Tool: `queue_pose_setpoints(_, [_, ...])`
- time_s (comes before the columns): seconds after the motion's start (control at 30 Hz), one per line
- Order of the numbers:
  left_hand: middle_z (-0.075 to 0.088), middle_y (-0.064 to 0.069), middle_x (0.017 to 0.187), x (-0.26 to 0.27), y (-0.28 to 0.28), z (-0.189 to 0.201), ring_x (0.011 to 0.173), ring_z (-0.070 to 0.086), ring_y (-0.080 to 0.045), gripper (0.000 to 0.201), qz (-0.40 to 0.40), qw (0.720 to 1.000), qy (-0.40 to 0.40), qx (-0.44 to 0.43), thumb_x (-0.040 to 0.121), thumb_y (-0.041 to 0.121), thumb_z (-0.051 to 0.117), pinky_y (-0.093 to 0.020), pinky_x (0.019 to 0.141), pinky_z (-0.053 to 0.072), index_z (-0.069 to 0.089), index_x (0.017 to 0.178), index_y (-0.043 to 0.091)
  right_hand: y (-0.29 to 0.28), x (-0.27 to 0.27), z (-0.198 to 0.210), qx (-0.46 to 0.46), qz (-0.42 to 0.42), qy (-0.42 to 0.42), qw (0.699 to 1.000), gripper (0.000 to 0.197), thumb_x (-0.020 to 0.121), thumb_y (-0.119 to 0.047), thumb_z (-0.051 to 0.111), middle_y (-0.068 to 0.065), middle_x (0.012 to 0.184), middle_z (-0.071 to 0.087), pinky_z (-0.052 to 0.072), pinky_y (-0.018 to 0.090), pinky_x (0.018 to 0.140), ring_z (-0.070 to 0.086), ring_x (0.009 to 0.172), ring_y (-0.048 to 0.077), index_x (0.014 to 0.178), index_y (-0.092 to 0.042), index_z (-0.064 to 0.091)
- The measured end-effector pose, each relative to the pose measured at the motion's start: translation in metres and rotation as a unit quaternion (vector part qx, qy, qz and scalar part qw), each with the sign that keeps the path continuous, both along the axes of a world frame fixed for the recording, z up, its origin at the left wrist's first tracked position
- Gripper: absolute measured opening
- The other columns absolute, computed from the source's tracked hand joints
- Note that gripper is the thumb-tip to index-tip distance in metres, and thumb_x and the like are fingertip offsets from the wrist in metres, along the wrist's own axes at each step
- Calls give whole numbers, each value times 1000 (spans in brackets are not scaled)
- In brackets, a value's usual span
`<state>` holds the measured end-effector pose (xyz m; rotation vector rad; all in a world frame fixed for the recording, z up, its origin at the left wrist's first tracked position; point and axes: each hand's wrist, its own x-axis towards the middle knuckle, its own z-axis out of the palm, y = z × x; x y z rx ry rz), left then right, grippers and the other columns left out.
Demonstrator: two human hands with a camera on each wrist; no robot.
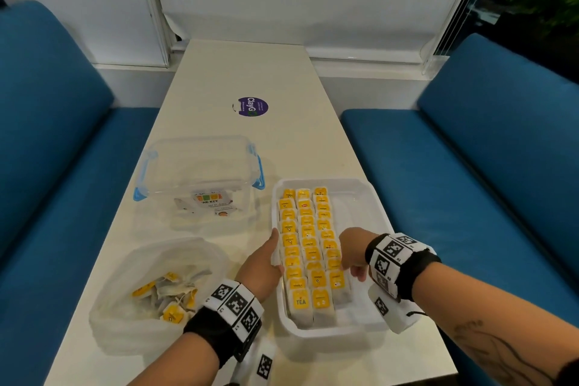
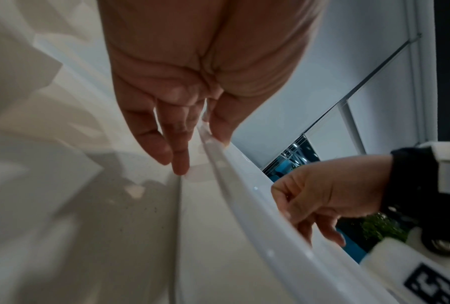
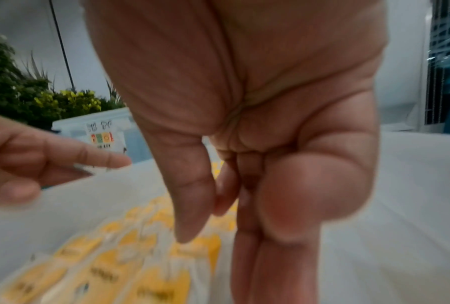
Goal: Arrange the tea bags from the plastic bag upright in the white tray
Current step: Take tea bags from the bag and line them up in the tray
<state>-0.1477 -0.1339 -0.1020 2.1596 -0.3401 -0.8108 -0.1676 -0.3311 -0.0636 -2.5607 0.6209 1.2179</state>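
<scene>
The left hand (image 1: 261, 263) gripped the near left rim of the white tray (image 1: 360, 194), thumb over the lip and fingers down the outer wall, as the left wrist view showed plainly. The right hand (image 1: 354, 252) hung over the right-hand row of tea bags (image 1: 308, 247), fingers curled downward, thumb close beside them; its grip looked to hold nothing, though blur in the right wrist view made that hard to settle. The tea bags stood upright in three rows directly between the two hands, filling the left part of the tray, while the part beyond the right hand's knuckles lay bare. The nearest yellow tag read "TEA"; the smaller print on the others was too small to read. To the left of the left wrist sat the plastic bag (image 1: 125, 316), open, with loose tea bags jumbled inside. Beyond the left hand stood a clear lidded box (image 1: 200, 166) with blue latches, a paper label inside showing coloured squares. Farther up the desk (image 1: 244, 72) lay a purple round sticker (image 1: 253, 107) marked "ClayG". Only the head view showed the bag and sticker; only the left wrist view showed the fingers beneath the rim.
</scene>
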Motion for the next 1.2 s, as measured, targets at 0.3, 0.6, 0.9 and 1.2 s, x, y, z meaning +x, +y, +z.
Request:
queue_pose_setpoints(0.3, [8, -4, 157, -9, -8, 38, 143, 18, -23, 63, -21, 988, -141, 63, 92, 22, 53, -31, 112, 22, 23, 147, 25, 19, 0, 53, 101, -61, -199, 973, 16, 93, -26, 55, 4, 78, 61, 45, 25, 50, 59, 65, 16, 92, -10, 55])
queue_pose_setpoints(0.6, [46, 5, 127, -6, 67, 92, 116, 48, -12, 34, 119, 949, -290, -30, 87, 15, 58, -19, 93, 37, 57, 120, 25, 125, 18, 57, 305, -13, -417, 856, 15, 82, -8, 63, 3, 73, 59, 40, 9, 46, 57, 65, 14, 78, -20, 54])
queue_pose_setpoints(0.9, [31, 1, 148, -22, 172, 62, 134, 28, -21, 14, 234, 913, -272, 194, 86, 24, 60, -36, 106, 25, 69, 94, 31, 221, 33, 32, 173, 309, -289, 890, 27, 86, -3, 51, 8, 114, 62, 47, 30, 88, 57, 104, 23, 110, -10, 61])
queue_pose_setpoints(1.2, [-11, -9, 156, -30, 175, 32, 129, 35, -31, 66, 149, 933, -145, 293, 86, 9, 49, -40, 97, 43, 29, 140, 42, 257, 19, 7, 5, 443, -167, 881, 58, 87, -25, 58, 14, 131, 46, 47, 38, 88, 56, 110, 33, 139, -17, 34])
